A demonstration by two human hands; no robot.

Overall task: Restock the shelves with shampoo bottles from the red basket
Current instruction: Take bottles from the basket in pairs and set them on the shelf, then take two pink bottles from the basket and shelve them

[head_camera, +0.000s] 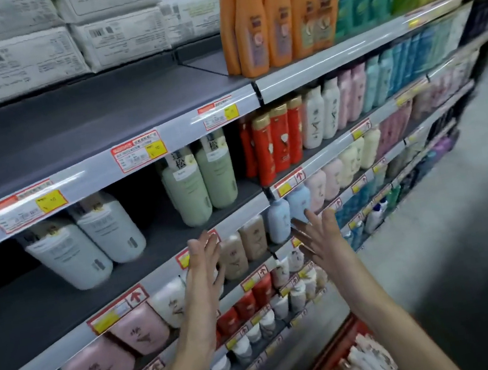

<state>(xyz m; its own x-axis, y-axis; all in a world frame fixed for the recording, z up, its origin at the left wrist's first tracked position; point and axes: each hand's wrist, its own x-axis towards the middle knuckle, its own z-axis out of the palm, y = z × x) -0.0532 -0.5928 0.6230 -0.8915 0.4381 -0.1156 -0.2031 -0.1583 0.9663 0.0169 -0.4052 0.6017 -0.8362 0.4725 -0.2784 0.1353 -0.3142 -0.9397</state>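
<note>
**Red basket (pixel 334 355) down at 5 o'clock, both hands empty**

Left hand (pixel 204 257) and right hand (pixel 320 236) are up in front of the shelves, palms roughly facing each other. The fingers (pixel 210 239) are straight and loosely spread, holding nothing. Can't tell if the left fingertips touch the price tag behind them. Tan bottles (pixel 235 255) stand on the shelf in the gap between the hands, with a pale blue bottle (pixel 279 219) at 12 o'clock from that gap. Green bottles (pixel 201 185) are at 11 o'clock, grey-white ones (pixel 94 242) at 9. The basket sits on the floor, full of pale shampoo bottles (pixel 369 361).
</note>
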